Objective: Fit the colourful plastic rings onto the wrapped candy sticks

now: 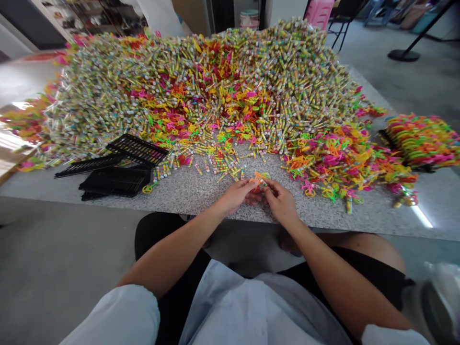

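Note:
Just above the table's front edge, my left hand (240, 194) and my right hand (281, 199) meet with fingers closed. Between the left fingers is an orange plastic toy piece (257, 178), its lower part covered by the fingers. A small clear tube with a printed label (263, 182) is pinched in my right hand, touching or very close to the orange piece; whether they are joined I cannot tell. Loose small tubes (226, 165) lie just beyond my hands. To the right is a heap of bright plastic toy pieces (330, 158), some with tubes.
A huge mound of small tubes (118, 91) mixed with coloured pieces covers the back of the speckled stone table (187, 194). Black plastic racks (115, 179) are stacked at left. At far right stands a filled rack of coloured toys (422, 139). A pink stool (319, 13) is behind.

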A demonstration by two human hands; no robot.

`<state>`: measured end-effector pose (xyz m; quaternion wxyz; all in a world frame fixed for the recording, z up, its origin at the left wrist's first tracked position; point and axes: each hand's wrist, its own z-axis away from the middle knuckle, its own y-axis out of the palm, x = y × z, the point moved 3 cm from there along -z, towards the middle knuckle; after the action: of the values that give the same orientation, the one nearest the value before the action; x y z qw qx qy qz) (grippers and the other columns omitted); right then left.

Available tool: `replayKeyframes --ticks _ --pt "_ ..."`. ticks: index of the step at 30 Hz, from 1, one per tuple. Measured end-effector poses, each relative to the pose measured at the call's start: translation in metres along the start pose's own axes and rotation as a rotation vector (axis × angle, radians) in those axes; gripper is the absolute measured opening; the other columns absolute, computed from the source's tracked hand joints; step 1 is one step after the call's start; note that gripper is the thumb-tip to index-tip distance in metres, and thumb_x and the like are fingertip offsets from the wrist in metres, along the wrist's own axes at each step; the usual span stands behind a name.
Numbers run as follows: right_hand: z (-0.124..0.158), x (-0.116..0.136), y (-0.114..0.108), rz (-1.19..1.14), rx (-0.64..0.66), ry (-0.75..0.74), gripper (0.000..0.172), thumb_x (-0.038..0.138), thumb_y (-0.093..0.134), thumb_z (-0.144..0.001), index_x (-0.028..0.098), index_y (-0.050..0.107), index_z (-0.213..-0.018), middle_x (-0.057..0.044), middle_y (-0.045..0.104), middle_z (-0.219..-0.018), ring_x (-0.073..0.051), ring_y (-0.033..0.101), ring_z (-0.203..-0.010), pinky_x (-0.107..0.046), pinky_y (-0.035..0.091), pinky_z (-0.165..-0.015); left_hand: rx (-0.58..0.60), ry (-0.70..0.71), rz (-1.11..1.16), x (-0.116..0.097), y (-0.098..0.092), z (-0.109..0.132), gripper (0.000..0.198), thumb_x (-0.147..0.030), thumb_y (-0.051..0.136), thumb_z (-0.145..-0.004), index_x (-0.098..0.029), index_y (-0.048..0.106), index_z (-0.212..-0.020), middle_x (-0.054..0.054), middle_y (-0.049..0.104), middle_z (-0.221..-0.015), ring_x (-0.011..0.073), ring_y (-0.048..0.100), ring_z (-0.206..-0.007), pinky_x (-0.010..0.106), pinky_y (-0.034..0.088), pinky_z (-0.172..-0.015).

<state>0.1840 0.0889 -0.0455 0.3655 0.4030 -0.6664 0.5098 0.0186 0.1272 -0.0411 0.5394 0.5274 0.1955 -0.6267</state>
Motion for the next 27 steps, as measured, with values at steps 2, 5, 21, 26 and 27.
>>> replayKeyframes --ticks 2,5,21,26,27 --pt "-0.001 0.0 -0.001 0.016 -0.021 -0.006 0.039 0.039 0.054 -0.096 0.026 0.071 -0.128 -0.006 0.077 -0.097 -0.025 0.073 -0.088 -0.039 0.059 -0.076 0.013 -0.016 -0.066 0.001 0.002 0.001 0.033 -0.046 0.069 -0.092 -0.015 0.064 -0.103 0.009 0.073 -0.093 0.017 0.071 -0.073 0.028 0.055 -0.062" --pt "-0.002 -0.001 -0.002 0.026 -0.023 0.006 0.037 0.039 0.055 -0.095 0.025 0.073 -0.124 -0.007 0.077 -0.099 -0.026 0.072 -0.095 -0.039 0.059 -0.079 0.003 -0.013 -0.1 0.002 0.003 0.002 0.032 -0.046 0.069 -0.092 -0.015 0.062 -0.096 0.005 0.069 -0.078 0.0141 0.067 -0.064 0.027 0.054 -0.06" --pt "-0.037 0.003 -0.048 0.083 -0.166 0.003 0.031 0.041 0.065 -0.089 0.024 0.075 -0.113 -0.008 0.078 -0.105 -0.025 0.074 -0.085 -0.041 0.06 -0.079 -0.044 0.162 -0.379 -0.032 -0.015 -0.012 0.039 -0.058 0.058 -0.094 -0.019 0.064 -0.097 0.004 0.067 -0.078 0.0155 0.065 -0.064 0.028 0.053 -0.06" --pt "-0.072 -0.016 -0.103 -0.435 -0.515 0.165 0.047 0.059 0.06 -0.091 0.023 0.067 -0.118 -0.011 0.077 -0.111 -0.017 0.069 -0.058 -0.028 0.051 -0.045 -0.402 0.397 -0.796 -0.106 -0.084 -0.048 0.023 -0.038 0.056 -0.095 -0.019 0.067 -0.099 0.007 0.071 -0.092 0.0202 0.066 -0.084 0.033 0.053 -0.079" --pt "-0.077 -0.02 -0.099 -0.457 -0.455 0.196 0.047 0.06 0.061 -0.09 0.022 0.068 -0.116 -0.011 0.077 -0.108 -0.017 0.069 -0.056 -0.027 0.05 -0.043 -0.493 0.416 -0.918 -0.12 -0.098 -0.058 0.022 -0.034 0.056 -0.094 -0.018 0.068 -0.102 0.009 0.072 -0.098 0.0226 0.067 -0.092 0.036 0.052 -0.087"
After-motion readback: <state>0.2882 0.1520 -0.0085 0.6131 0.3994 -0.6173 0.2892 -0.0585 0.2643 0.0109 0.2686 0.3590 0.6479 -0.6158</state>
